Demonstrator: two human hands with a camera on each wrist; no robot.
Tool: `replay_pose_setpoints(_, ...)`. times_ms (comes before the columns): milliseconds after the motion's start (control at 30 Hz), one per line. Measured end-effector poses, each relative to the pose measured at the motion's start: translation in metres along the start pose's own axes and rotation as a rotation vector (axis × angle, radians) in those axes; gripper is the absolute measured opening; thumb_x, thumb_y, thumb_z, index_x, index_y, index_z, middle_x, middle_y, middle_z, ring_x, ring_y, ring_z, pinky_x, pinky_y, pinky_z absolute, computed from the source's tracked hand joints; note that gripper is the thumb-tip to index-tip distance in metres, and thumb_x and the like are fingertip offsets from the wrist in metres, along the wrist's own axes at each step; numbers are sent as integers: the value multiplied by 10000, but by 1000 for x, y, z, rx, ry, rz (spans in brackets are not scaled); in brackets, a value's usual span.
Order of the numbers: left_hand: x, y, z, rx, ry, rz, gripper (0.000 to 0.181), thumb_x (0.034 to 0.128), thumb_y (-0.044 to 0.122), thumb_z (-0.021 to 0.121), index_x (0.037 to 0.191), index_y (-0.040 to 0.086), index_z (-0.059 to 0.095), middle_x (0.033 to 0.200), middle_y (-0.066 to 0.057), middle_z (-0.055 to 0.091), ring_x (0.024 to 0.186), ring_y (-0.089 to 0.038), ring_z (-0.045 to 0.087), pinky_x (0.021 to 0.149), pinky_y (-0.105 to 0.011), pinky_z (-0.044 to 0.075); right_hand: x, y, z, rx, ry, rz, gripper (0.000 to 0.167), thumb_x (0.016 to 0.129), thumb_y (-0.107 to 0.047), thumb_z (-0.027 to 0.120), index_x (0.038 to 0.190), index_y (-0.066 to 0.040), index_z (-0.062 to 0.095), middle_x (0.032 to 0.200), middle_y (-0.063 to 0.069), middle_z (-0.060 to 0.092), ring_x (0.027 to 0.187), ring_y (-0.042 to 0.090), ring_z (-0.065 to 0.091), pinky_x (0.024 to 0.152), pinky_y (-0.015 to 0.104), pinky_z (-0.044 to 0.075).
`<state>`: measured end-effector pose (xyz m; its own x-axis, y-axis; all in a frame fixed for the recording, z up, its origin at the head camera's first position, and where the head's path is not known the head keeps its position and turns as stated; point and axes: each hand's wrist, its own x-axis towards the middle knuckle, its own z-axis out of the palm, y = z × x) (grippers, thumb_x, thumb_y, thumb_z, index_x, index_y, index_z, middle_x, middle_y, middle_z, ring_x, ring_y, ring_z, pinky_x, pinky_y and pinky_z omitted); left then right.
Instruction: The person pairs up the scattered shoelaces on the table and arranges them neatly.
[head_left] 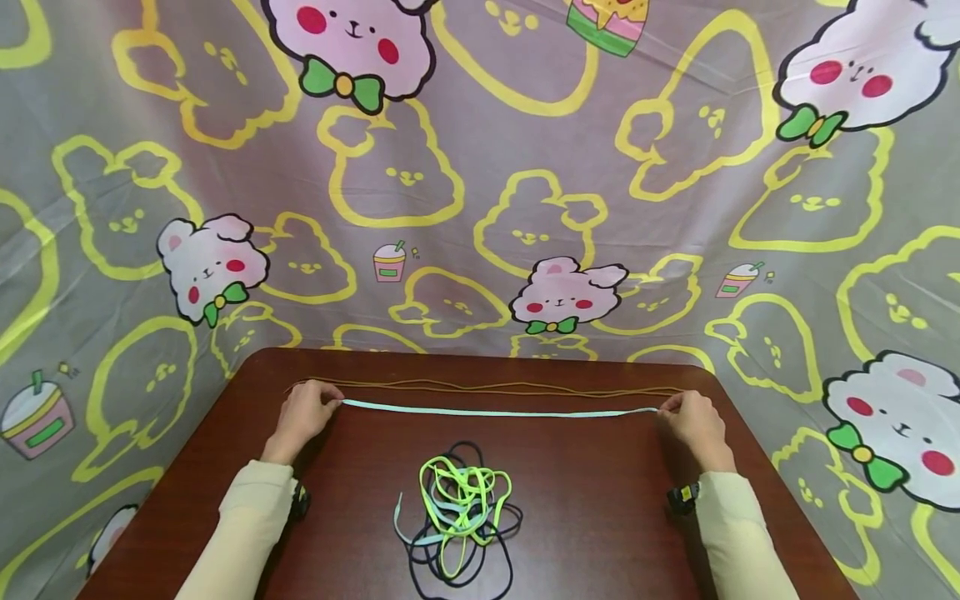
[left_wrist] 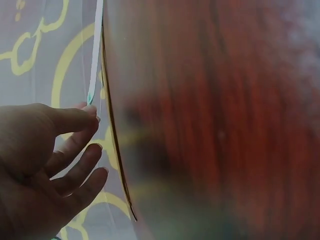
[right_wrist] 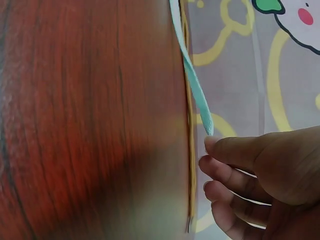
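A light blue flat shoelace (head_left: 480,412) stretches nearly straight across the upper part of the table between both hands. My left hand (head_left: 306,412) pinches its left end between thumb and index finger, as the left wrist view shows with the lace (left_wrist: 95,55) running upward from the fingertips. The right hand (head_left: 693,423) pinches the other end; in the right wrist view the lace (right_wrist: 197,92) slants down to thumb and index finger. Just behind it, brown-yellow shoelaces (head_left: 480,387) lie lengthwise along the table's far side.
A tangled pile of neon yellow (head_left: 431,483), black (head_left: 512,554) and light blue (head_left: 401,521) laces lies at the front middle of the dark wooden table (head_left: 585,492). A patterned cloth (head_left: 465,167) with bunny faces hangs behind the table and at both sides.
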<state>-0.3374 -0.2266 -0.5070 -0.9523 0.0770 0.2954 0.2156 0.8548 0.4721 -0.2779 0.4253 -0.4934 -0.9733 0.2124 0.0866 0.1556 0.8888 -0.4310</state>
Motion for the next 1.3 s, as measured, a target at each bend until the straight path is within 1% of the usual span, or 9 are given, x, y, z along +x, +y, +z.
replay_pose_setpoints(100,3,0,2,11,-15,3,49,902,64,748,903,50,794,1018,-187,757,936,-410,690,713,-561,533,4,2,2,-2,-11,7,95,896,-159,720,855,-81,757,885,143,734,788,351,673,646,549,498)
replay_pose_setpoints(300,8,-4,5,41,-39,1,63,893,37,741,887,57,801,996,-176,760,936,-411,691,704,-557,541,10,3,4,-14,-24,9,87,902,-148,723,859,-78,753,865,129,725,755,316,656,630,525,493)
replay_pose_setpoints(400,10,-6,7,49,-63,5,69,898,39,737,893,62,802,996,-171,760,932,-404,691,689,-546,542,11,3,5,-18,-37,9,86,912,-140,720,866,-75,751,855,124,717,749,303,641,623,518,482)
replay_pose_setpoints(500,12,-8,8,49,-92,-7,74,908,48,729,897,72,797,998,-164,758,914,-378,691,669,-521,538,13,4,6,-23,-45,12,81,914,-135,721,866,-77,751,853,119,713,752,295,639,626,519,485)
replay_pose_setpoints(667,13,-7,5,50,-136,-37,57,908,57,728,896,67,782,964,-152,746,856,-332,678,641,-484,522,14,6,9,-27,-56,3,81,915,-138,724,870,-76,750,879,137,718,777,310,653,634,530,495)
replay_pose_setpoints(900,13,-5,2,30,-164,-39,67,912,41,724,896,64,786,907,-137,741,826,-316,671,652,-484,526,17,8,12,-44,-51,-32,73,908,-137,749,891,-78,789,919,161,744,801,340,680,628,536,510)
replay_pose_setpoints(1133,13,-4,-1,12,-170,-38,63,898,42,730,907,59,790,902,-138,746,842,-335,676,683,-514,528,17,9,13,-53,-50,-23,78,894,-156,768,910,-89,804,993,189,744,871,391,687,674,569,519)
replay_pose_setpoints(1300,9,-4,-1,16,-185,-23,121,904,43,725,1012,20,773,986,-184,741,921,-386,678,729,-548,532,12,6,12,-41,-81,-9,127,891,-141,767,974,-51,800,1044,213,738,918,410,688,724,578,528)
